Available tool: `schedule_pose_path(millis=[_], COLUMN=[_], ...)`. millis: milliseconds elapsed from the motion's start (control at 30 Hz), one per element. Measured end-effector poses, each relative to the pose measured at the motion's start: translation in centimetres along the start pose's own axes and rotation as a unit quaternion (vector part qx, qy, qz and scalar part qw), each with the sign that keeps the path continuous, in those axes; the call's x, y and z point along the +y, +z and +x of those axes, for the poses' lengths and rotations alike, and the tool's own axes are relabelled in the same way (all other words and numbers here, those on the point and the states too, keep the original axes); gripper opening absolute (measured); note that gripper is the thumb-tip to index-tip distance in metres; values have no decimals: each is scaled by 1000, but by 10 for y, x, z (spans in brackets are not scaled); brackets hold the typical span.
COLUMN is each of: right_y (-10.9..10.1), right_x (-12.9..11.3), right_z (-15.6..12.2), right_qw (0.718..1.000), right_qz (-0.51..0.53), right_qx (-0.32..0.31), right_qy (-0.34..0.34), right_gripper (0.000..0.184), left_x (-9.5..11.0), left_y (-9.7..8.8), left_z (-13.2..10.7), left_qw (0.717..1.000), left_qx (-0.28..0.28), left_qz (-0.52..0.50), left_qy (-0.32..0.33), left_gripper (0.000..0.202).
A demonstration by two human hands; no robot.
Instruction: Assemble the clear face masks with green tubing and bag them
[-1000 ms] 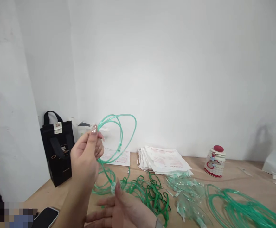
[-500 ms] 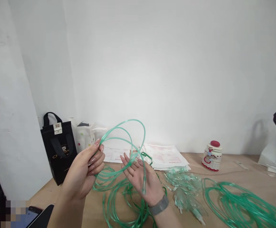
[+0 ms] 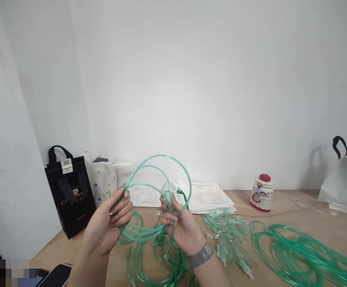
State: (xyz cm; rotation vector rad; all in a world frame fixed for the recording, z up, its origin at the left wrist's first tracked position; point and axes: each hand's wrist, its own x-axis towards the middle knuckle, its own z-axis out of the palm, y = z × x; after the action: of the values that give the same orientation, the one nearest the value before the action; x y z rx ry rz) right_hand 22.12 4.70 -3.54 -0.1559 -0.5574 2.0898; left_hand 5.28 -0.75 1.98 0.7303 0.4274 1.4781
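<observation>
Loops of thin, clear green plastic tubing point(image 3: 161, 156) arch in the air between my two hands. My left hand point(image 3: 109, 223) pinches the loops on their left side. On the right, my right hand point(image 3: 181, 225) has its fingers curled round the tubing, and a tube end with a connector point(image 3: 166, 253) hangs below them. Behind those fingers shows a clear rounded plastic piece point(image 3: 169, 188), partly hidden. More green tubing point(image 3: 140, 267) lies coiled on the table under my hands. Right of my right wrist is a pile of clear green plastic masks point(image 3: 227, 227).
Another heap of green tubing point(image 3: 298, 255) lies at the right. Printed papers point(image 3: 209, 195) rest against the wall, near a white jar with a red lid point(image 3: 262, 193). A black bag point(image 3: 70, 199), a dotted white bag point(image 3: 105, 179), a phone point(image 3: 55, 275) and a white bag point(image 3: 343, 183) stand or lie around.
My right hand has gone from open-palmed to curled round the tubing. The tubing's loops have spread wider. My left hand keeps its hold, and the view has turned slightly.
</observation>
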Motion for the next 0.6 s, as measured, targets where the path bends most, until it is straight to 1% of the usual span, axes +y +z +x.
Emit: schedule_pose_path(millis=[67,133,267,433,533,600], right_y=[2,7,17,22,23,23], right_x=[1,2,0,-7,-9,-7], right_z=[-2,-6,-14,-20,-21,-21], right_qw=[999,998,994,993,994,994], right_qz=[-21,-44,-81,-94,-91,-95], right_qx=[-24,-46,-75,-73,-62,-49], right_qy=[-4,-13,-22,-29,-27,-22], right_gripper=[23,21,24,45,58,62], left_x=[-4,-7,-9,-8,-9,-10], left_y=[-2,-4,-13,-30,-38,-41], left_z=[2,4,10,17,22,25], left_qw=[999,998,995,992,992,992], left_qx=[22,37,31,10,3,1], left_qz=[-17,-46,-98,-109,-112,-112], left_qy=[21,27,-12,-57,-62,-58], left_gripper=[35,36,37,39,42,44])
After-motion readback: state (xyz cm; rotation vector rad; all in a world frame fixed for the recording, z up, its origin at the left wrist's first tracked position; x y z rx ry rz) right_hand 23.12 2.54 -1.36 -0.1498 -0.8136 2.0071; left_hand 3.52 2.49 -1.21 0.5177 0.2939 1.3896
